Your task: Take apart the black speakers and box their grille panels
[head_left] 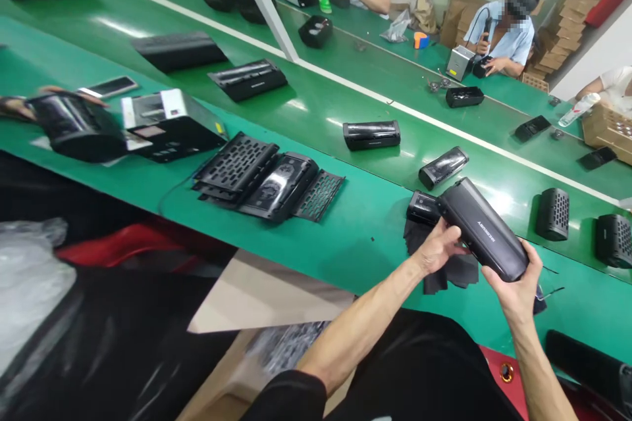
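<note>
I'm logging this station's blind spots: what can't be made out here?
Head view, lettering on the black casing: too small to read.
Head view, black cloth: largely covered by the casing, left hand and right hand.
Head view, black unit at far left: motion-blurred.
Head view, dark object at bottom right: cut off by the frame edge.

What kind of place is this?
Probably a factory assembly line. A long green workbench carries many similar speaker bodies and grilles; the left hand and right hand hold one black casing; another person works opposite, with cardboard boxes stacked behind.
</note>
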`<control>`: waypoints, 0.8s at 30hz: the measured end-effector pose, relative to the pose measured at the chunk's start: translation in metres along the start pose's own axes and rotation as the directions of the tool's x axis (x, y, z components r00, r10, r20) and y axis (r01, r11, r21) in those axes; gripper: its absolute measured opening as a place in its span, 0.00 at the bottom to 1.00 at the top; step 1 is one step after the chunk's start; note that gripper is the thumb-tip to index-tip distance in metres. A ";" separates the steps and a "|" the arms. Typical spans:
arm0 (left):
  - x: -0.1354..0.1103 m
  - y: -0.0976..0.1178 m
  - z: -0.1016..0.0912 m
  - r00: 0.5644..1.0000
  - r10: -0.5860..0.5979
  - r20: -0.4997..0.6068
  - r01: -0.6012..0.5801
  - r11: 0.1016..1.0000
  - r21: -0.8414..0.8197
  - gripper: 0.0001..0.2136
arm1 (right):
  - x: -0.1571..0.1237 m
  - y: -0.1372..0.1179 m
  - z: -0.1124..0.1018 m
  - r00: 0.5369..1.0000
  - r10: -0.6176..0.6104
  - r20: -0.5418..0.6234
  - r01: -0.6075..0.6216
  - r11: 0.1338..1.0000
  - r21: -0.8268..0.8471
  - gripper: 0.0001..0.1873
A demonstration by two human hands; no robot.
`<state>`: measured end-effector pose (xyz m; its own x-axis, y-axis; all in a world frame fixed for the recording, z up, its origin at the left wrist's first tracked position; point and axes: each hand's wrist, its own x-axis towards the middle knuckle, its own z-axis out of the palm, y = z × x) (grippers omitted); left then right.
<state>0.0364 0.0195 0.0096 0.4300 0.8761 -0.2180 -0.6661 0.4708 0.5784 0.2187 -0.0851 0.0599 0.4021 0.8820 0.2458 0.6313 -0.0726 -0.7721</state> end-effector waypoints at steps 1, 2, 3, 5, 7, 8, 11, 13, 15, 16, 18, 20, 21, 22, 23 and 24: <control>0.003 0.014 -0.006 1.000 -0.004 0.014 0.003 0.996 0.090 0.42 | 0.003 0.003 -0.006 0.999 0.007 0.033 -0.007 1.000 0.011 0.54; 0.007 0.030 -0.012 0.998 0.057 0.012 -0.058 0.979 0.197 0.45 | 0.005 0.006 -0.013 0.998 0.018 0.061 -0.019 1.000 0.019 0.54; 0.011 0.047 -0.017 0.992 0.111 0.052 -0.122 0.936 0.330 0.52 | 0.007 0.009 -0.020 0.996 0.027 0.085 -0.030 0.999 0.027 0.54; 0.017 0.078 -0.022 0.976 0.065 0.206 -0.169 0.824 0.541 0.58 | 0.008 0.013 -0.031 0.991 0.038 0.126 -0.045 0.998 0.053 0.55; 0.021 0.097 -0.021 0.941 -0.005 0.339 -0.227 0.733 0.641 0.55 | 0.010 0.014 -0.037 0.988 0.038 0.152 -0.051 0.995 0.082 0.54; 0.022 0.102 -0.020 0.927 -0.003 0.376 -0.264 0.705 0.658 0.51 | 0.013 0.013 -0.038 0.987 0.039 0.158 -0.054 0.994 0.091 0.54; 0.020 0.099 -0.016 0.924 0.111 0.366 -0.338 0.684 0.646 0.45 | 0.025 0.005 -0.045 0.982 0.034 0.187 -0.050 0.996 0.080 0.52; 0.015 0.085 -0.014 0.937 0.170 0.305 -0.325 0.743 0.584 0.44 | 0.033 -0.001 -0.051 0.974 0.026 0.225 -0.048 0.994 0.094 0.53; 0.009 0.063 -0.010 0.954 0.211 0.212 -0.284 0.862 0.420 0.44 | 0.037 -0.004 -0.053 0.971 0.003 0.240 -0.051 0.979 0.195 0.61; 0.006 0.049 -0.007 0.965 0.206 0.161 -0.247 0.921 0.301 0.43 | 0.037 -0.004 -0.050 0.970 -0.015 0.241 -0.048 0.966 0.253 0.64; -0.001 0.018 -0.001 0.990 0.101 0.102 -0.107 0.992 0.060 0.42 | 0.034 -0.002 -0.038 0.959 -0.065 0.277 -0.018 0.958 0.286 0.67; -0.008 -0.007 0.001 0.986 -0.091 0.143 0.097 0.995 -0.036 0.39 | 0.030 0.001 -0.024 0.930 -0.104 0.353 0.030 0.978 0.208 0.65; -0.011 -0.014 0.000 0.972 -0.169 0.161 0.173 0.985 -0.013 0.39 | 0.029 0.001 -0.019 0.919 -0.118 0.377 0.060 0.985 0.163 0.64; -0.014 -0.017 -0.004 0.964 -0.214 0.156 0.212 0.977 0.035 0.40 | 0.030 0.001 -0.018 0.912 -0.130 0.389 0.090 0.989 0.121 0.63; -0.015 -0.015 -0.009 0.967 -0.219 0.134 0.208 0.974 0.091 0.41 | 0.032 -0.001 -0.020 0.906 -0.139 0.399 0.120 0.990 0.072 0.64; -0.017 -0.010 -0.016 0.976 -0.188 0.108 0.172 0.974 0.148 0.45 | 0.034 -0.003 -0.025 0.898 -0.142 0.416 0.153 0.988 0.006 0.64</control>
<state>0.0260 0.0019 -0.0046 0.6111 0.7553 -0.2368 -0.4849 0.5937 0.6422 0.2471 -0.0665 0.0856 -0.0046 0.9962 0.0865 0.6814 0.0664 -0.7289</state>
